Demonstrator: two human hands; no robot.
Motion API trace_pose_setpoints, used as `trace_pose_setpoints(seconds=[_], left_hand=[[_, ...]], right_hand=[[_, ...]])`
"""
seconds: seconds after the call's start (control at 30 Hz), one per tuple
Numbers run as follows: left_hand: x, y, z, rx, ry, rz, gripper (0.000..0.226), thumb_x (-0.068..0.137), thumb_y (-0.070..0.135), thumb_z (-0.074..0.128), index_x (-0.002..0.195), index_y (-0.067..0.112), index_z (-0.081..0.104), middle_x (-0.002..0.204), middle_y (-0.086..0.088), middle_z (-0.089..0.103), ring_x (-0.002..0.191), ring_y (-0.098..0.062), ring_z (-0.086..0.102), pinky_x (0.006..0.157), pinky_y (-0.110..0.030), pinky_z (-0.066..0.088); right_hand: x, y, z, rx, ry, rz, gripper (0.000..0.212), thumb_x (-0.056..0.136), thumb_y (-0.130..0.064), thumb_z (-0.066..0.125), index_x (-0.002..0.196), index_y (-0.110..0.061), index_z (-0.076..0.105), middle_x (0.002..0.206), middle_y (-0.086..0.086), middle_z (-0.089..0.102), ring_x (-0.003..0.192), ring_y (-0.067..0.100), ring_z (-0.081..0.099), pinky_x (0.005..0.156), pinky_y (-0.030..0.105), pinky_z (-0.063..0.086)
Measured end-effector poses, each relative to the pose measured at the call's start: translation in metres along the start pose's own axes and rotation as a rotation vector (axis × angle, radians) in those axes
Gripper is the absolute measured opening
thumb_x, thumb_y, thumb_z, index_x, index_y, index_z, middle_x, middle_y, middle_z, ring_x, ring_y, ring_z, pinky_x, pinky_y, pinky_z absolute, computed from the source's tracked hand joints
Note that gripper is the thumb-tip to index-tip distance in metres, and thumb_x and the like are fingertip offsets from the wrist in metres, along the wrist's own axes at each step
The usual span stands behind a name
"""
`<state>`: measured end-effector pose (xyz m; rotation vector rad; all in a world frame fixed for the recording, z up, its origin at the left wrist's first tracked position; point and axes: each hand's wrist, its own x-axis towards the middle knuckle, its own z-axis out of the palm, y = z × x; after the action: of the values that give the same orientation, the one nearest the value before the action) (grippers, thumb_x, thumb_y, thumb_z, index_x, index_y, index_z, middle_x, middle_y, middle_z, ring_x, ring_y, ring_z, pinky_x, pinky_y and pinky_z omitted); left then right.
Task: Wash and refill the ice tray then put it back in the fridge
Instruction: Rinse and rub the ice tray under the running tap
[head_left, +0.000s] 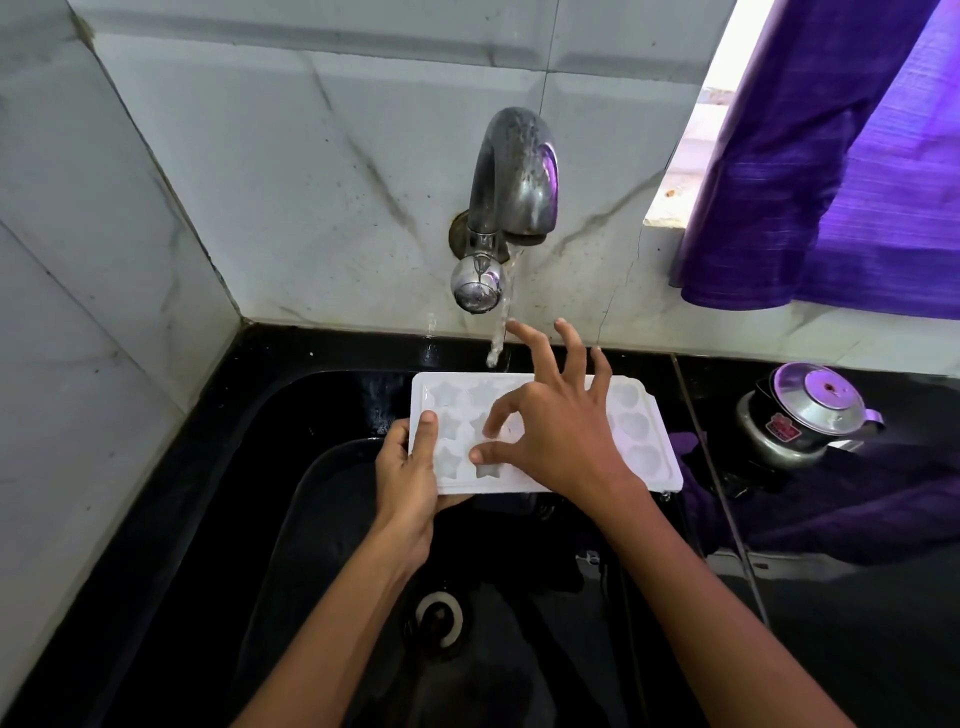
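A white ice tray (641, 441) with star and heart moulds is held level over the black sink (311, 519), just below the running tap (511, 176). My left hand (408, 483) grips the tray's left end, thumb on top and fingers beneath. My right hand (556, 421) lies over the tray's middle with its fingers spread; the thumb and forefinger press into the star moulds. A thin stream of water (498, 332) falls from the spout onto the tray's far edge, beside my right fingertips.
The sink drain (440, 618) lies below my forearms. A steel pressure cooker (805, 415) stands on the black counter at the right, with dark purple cloth (831, 499) beside it. A purple curtain (831, 156) hangs at the upper right. Marble tiles form the walls.
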<state>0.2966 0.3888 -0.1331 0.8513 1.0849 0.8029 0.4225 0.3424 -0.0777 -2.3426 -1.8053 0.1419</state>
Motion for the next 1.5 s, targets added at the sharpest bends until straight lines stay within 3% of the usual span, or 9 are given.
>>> trace_pose_setpoints(seconds=[0.17,0.33,0.57,0.67,0.83,1.03,1.2,1.37,1.5], left_hand=[[0.001,0.000,0.003,-0.007,0.012,-0.002,0.026,0.097,0.034,0.049,0.112,0.014,0.057,0.101,-0.011,0.071,0.080,-0.022,0.071,0.066,-0.039,0.059],[-0.001,0.001,0.001,-0.014,0.016,0.004,0.027,0.097,0.035,0.048,0.114,0.016,0.056,0.100,-0.009,0.071,0.082,-0.023,0.072,0.068,-0.041,0.060],[0.001,0.008,0.007,-0.021,0.029,0.044,0.018,0.097,0.034,0.048,0.095,0.020,0.058,0.099,-0.010,0.070,0.089,-0.028,0.069,0.079,-0.047,0.057],[0.001,0.007,0.009,-0.011,0.021,0.045,0.018,0.098,0.034,0.047,0.097,0.019,0.057,0.097,-0.008,0.070,0.086,-0.025,0.070,0.072,-0.044,0.060],[0.006,0.007,0.010,-0.010,0.041,0.053,0.017,0.097,0.035,0.048,0.095,0.021,0.057,0.101,-0.009,0.070,0.090,-0.028,0.069,0.074,-0.048,0.059],[0.007,0.005,0.008,0.005,0.050,0.036,0.020,0.098,0.035,0.047,0.104,0.019,0.057,0.099,-0.007,0.070,0.085,-0.023,0.070,0.069,-0.041,0.060],[0.002,0.003,0.007,0.007,0.033,0.024,0.019,0.097,0.035,0.047,0.096,0.019,0.057,0.096,-0.007,0.070,0.082,-0.023,0.070,0.072,-0.043,0.060],[-0.002,0.002,0.008,0.013,0.040,-0.002,0.024,0.098,0.034,0.047,0.108,0.015,0.057,0.098,-0.008,0.071,0.085,-0.024,0.070,0.066,-0.039,0.060],[-0.008,0.002,0.006,0.029,0.043,0.006,0.021,0.098,0.034,0.047,0.099,0.017,0.058,0.096,-0.007,0.072,0.085,-0.025,0.070,0.077,-0.048,0.058]], right_hand=[[-0.002,-0.001,0.001,-0.009,-0.117,-0.008,0.034,0.081,-0.058,0.059,0.104,-0.036,0.069,0.157,-0.013,-0.013,0.141,0.026,-0.025,0.111,0.054,-0.014],[-0.012,0.001,0.006,0.103,0.195,0.008,0.025,0.064,-0.058,0.073,0.072,-0.034,0.073,0.155,-0.015,0.014,0.142,0.020,-0.008,0.112,0.050,0.000],[-0.035,0.003,0.012,-0.002,-0.055,-0.039,0.050,0.076,-0.073,0.050,0.116,-0.045,0.058,0.154,-0.012,-0.016,0.137,0.024,-0.030,0.110,0.051,-0.017],[-0.033,0.005,0.015,0.019,0.023,-0.057,0.038,0.079,-0.067,0.054,0.107,-0.043,0.064,0.155,-0.012,-0.010,0.139,0.026,-0.025,0.109,0.052,-0.016],[-0.027,0.006,0.020,0.058,0.154,-0.034,0.031,0.061,-0.064,0.072,0.082,-0.041,0.070,0.154,-0.009,0.010,0.143,0.030,-0.008,0.109,0.055,-0.006],[-0.022,0.002,0.011,-0.020,-0.086,-0.042,0.038,0.080,-0.063,0.057,0.113,-0.045,0.062,0.154,-0.012,-0.023,0.133,0.021,-0.037,0.108,0.052,-0.020],[-0.027,0.000,0.008,0.006,-0.054,-0.036,0.037,0.072,-0.064,0.064,0.100,-0.040,0.069,0.156,-0.013,-0.016,0.135,0.021,-0.033,0.108,0.051,-0.019],[-0.031,0.000,0.005,-0.035,-0.155,-0.038,0.039,0.081,-0.062,0.056,0.116,-0.044,0.061,0.153,-0.013,-0.027,0.133,0.021,-0.039,0.107,0.051,-0.022],[-0.033,0.000,0.004,0.036,-0.095,-0.009,0.037,0.067,-0.064,0.068,0.095,-0.040,0.070,0.155,-0.016,-0.014,0.137,0.018,-0.030,0.112,0.051,-0.014]])
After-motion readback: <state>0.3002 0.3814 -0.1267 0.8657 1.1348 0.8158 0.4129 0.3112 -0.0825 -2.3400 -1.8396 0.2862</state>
